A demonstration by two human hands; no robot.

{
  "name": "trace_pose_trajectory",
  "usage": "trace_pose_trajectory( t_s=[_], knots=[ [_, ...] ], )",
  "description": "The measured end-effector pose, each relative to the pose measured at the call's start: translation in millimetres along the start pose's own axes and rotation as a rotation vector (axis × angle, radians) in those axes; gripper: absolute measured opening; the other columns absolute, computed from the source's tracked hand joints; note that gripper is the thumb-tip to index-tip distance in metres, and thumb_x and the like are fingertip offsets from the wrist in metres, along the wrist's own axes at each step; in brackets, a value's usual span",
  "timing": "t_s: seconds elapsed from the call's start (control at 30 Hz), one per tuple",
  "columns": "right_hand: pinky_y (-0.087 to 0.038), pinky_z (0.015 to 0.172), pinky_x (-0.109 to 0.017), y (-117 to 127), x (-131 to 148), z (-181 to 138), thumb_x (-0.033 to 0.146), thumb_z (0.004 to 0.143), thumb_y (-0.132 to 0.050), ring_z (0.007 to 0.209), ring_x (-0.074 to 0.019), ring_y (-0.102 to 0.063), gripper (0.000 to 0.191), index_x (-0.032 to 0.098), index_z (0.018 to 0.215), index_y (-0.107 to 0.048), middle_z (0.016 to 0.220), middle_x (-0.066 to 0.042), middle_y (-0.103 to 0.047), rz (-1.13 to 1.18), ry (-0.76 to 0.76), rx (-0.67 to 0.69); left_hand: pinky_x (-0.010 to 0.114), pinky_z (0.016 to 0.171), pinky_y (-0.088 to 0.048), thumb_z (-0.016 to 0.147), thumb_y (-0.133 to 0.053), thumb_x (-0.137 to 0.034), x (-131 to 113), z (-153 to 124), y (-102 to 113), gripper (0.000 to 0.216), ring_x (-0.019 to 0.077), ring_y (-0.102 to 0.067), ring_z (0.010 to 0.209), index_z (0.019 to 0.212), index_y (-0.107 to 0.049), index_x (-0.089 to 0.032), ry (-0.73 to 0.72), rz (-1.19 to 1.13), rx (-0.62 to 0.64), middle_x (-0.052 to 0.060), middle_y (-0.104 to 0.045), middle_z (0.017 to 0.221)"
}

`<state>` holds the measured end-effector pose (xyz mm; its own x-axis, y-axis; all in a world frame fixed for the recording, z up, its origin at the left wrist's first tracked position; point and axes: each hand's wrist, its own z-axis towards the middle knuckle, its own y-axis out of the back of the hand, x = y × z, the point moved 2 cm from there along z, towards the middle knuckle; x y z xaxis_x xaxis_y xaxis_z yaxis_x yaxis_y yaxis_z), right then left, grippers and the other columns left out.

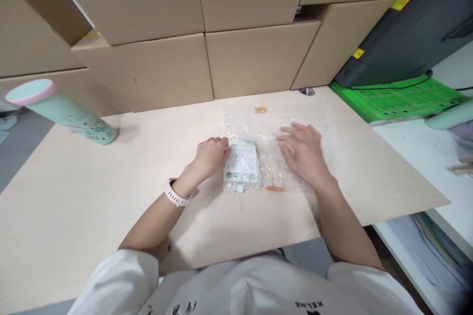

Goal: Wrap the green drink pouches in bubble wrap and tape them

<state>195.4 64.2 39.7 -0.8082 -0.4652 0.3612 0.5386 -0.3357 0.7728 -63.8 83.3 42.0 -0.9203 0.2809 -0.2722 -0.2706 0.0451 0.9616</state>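
A flat white packet with green print (242, 163) lies on the table with clear bubble wrap around it. The rest of the bubble wrap (271, 165) spreads flat to the right, with orange print on it. At the packet's left edge, my left hand (212, 155) has its fingers curled and pinched on the wrap's edge; the fingertips are partly hidden. My right hand (305, 152), slightly blurred, is over the wrap to the right of the packet, its fingers stretched and apart, holding nothing. I cannot tell whether its palm presses on the wrap.
Stacked cardboard boxes (258, 61) line the back of the wooden table (111, 192). A mint tumbler with a pink rim (81, 120) stands at the left. Beyond the right edge are a green plastic crate (402, 98), a dark grey case (402, 39) and a white surface (414, 145).
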Motion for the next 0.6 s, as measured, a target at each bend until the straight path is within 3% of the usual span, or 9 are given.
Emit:
trace_pose_trajectory(
  t_s=[0.07,0.13,0.3,0.43,0.53,0.6],
  knots=[
    [-0.023,0.111,-0.068,-24,6,-4,0.022,0.091,-0.050,0.128,-0.0372,-0.050,0.024,0.023,0.090,-0.074,0.116,-0.011,-0.070,0.046,0.037,0.247,0.031,0.070,-0.042,0.089,-0.055,-0.026,3,1,-3,0.012,0.0219,-0.061,0.071,0.088,-0.065,-0.020,0.017,-0.073,0.038,0.009,-0.070,0.081],
    [-0.022,0.112,-0.068,-37,10,-7,0.020,0.092,-0.047,0.132,-0.0370,-0.048,0.028,0.025,0.099,-0.074,0.122,-0.010,-0.069,0.114,0.041,0.383,0.030,0.070,-0.041,0.089,-0.056,-0.027,4,2,-3,0.012,0.0203,-0.059,0.066,0.089,-0.066,-0.020,0.027,-0.185,0.077,0.007,-0.070,0.076],
    [-0.034,0.112,-0.060,-31,20,-5,0.036,0.095,-0.051,0.137,-0.0318,-0.045,0.040,0.037,0.134,-0.059,0.141,-0.002,-0.058,0.461,-0.012,0.461,0.029,0.069,-0.043,0.091,-0.055,-0.045,6,1,2,0.033,0.0186,-0.058,0.064,0.074,-0.066,-0.019,0.056,-0.488,0.098,0.004,-0.064,0.064],
    [-0.035,0.116,-0.053,-21,41,-3,0.044,0.097,-0.050,0.145,-0.0279,-0.037,0.054,0.041,0.150,-0.038,0.158,0.000,-0.040,0.764,-0.023,0.574,0.028,0.063,-0.045,0.089,-0.044,-0.070,10,4,-1,0.062,0.0185,-0.060,0.066,0.074,-0.068,-0.015,0.092,-0.985,0.312,0.007,-0.067,0.069],
    [-0.029,0.120,-0.049,-26,57,-8,0.045,0.098,-0.049,0.149,-0.0251,-0.030,0.059,0.040,0.154,-0.030,0.161,0.000,-0.033,0.811,0.052,0.678,0.026,0.056,-0.043,0.087,-0.043,-0.075,25,12,-4,0.067,0.0167,-0.058,0.060,0.079,-0.069,-0.013,0.294,-1.117,0.213,0.007,-0.067,0.067],
    [-0.030,0.120,-0.048,-34,60,-11,0.045,0.098,-0.049,0.148,-0.0249,-0.030,0.060,0.038,0.154,-0.030,0.162,-0.002,-0.032,0.773,0.076,0.691,0.025,0.054,-0.041,0.089,-0.050,-0.066,38,17,-4,0.056,0.0140,-0.057,0.056,0.087,-0.068,-0.013,0.416,-1.125,0.095,0.005,-0.066,0.067]
  ],
)
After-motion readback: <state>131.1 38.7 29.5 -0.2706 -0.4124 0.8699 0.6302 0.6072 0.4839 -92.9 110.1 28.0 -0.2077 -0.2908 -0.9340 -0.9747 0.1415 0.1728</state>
